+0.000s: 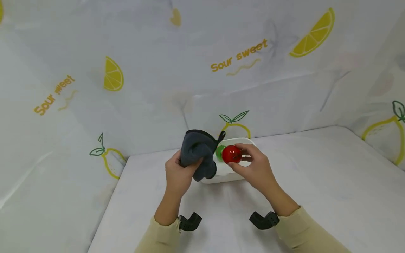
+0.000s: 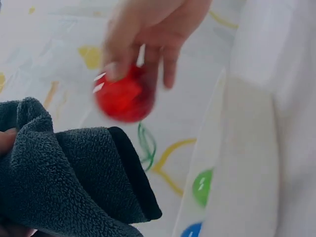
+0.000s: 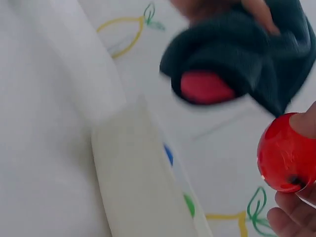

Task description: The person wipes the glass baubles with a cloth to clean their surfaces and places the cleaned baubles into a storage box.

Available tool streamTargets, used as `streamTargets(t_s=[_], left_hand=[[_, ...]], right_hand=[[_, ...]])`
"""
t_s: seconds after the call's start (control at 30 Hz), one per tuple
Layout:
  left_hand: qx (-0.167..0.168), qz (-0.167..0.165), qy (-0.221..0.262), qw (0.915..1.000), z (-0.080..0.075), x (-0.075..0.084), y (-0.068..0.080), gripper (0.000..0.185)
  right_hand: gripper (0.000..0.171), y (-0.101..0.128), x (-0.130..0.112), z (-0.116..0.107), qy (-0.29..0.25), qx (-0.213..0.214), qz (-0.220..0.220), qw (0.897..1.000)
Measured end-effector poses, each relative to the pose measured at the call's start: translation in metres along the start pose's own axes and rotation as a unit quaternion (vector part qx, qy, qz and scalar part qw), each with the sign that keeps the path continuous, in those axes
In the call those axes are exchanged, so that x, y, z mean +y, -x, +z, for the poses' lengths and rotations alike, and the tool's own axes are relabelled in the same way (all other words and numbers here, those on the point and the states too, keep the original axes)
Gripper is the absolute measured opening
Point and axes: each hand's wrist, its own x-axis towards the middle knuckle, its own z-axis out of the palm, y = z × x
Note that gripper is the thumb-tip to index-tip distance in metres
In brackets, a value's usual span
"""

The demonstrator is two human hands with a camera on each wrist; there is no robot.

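Note:
My left hand point(image 1: 179, 174) grips a bunched dark blue-grey towel point(image 1: 197, 149) with black edging and a small hanging loop at its upper right. A pinkish red patch shows inside a fold of the towel in the right wrist view. To the right of it, my right hand point(image 1: 257, 167) holds a shiny red ball point(image 1: 231, 154) between thumb and fingers, over a white plastic bin point(image 1: 218, 179). Inside the bin lie a green ball point(image 2: 202, 187), partly hidden behind the red one in the head view, and a blue ball point(image 2: 192, 230), seen in the wrist views.
The bin stands on a white-covered table point(image 1: 316, 182), near its back edge. Behind rises a white sheet point(image 1: 158, 88) printed with lemons and lettering. Black wrist mounts point(image 1: 190, 222) sit on both forearms, by the beige sleeves point(image 1: 161, 233).

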Motion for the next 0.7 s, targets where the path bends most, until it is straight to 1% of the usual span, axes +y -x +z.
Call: streamTargets(t_s=[0.07, 0.13, 0.23, 0.3, 0.33, 0.37, 0.43, 0.5, 0.53, 0.6, 0.67, 0.7], left_hand=[[0.023, 0.029, -0.018, 0.9992, -0.011, -0.003, -0.007, 0.024], [0.038, 0.043, -0.049, 0.9971, -0.023, -0.009, -0.015, 0.026], [0.044, 0.041, -0.121, 0.9908, -0.042, -0.022, -0.023, 0.032], [0.037, 0.031, -0.183, 0.982, -0.053, -0.034, -0.028, 0.037], [0.03, 0.025, -0.214, 0.9761, -0.057, -0.04, -0.03, 0.039], [0.02, 0.019, -0.246, 0.9689, -0.061, -0.047, -0.031, 0.041], [-0.009, 0.005, -0.313, 0.9499, -0.066, -0.059, -0.033, 0.042], [-0.051, -0.008, -0.373, 0.9265, -0.068, -0.068, -0.034, 0.044], [-0.075, -0.013, -0.401, 0.9131, -0.068, -0.072, -0.034, 0.045], [-0.124, -0.021, -0.447, 0.8858, -0.066, -0.078, -0.035, 0.049], [-0.17, -0.03, -0.474, 0.8632, -0.063, -0.082, -0.035, 0.055], [-0.19, -0.034, -0.483, 0.8541, -0.06, -0.083, -0.035, 0.057]], right_hand=[[0.054, -0.007, 0.012, -0.006, 0.046, -0.01, 0.008, 0.999], [0.053, -0.014, 0.023, -0.012, 0.089, -0.025, 0.021, 0.996], [0.05, -0.023, 0.036, -0.017, 0.139, -0.061, 0.045, 0.987], [0.05, -0.028, 0.044, -0.018, 0.173, -0.092, 0.057, 0.979], [0.05, -0.03, 0.047, -0.018, 0.19, -0.111, 0.061, 0.974], [0.049, -0.033, 0.05, -0.017, 0.208, -0.128, 0.063, 0.968], [0.049, -0.037, 0.055, -0.014, 0.24, -0.161, 0.066, 0.955], [0.049, -0.041, 0.059, -0.01, 0.264, -0.189, 0.071, 0.943], [0.048, -0.043, 0.061, -0.008, 0.27, -0.201, 0.075, 0.939], [0.046, -0.046, 0.064, -0.004, 0.275, -0.218, 0.08, 0.933], [0.042, -0.048, 0.066, -0.001, 0.274, -0.228, 0.083, 0.931], [0.04, -0.048, 0.067, 0.0, 0.272, -0.23, 0.083, 0.931]])
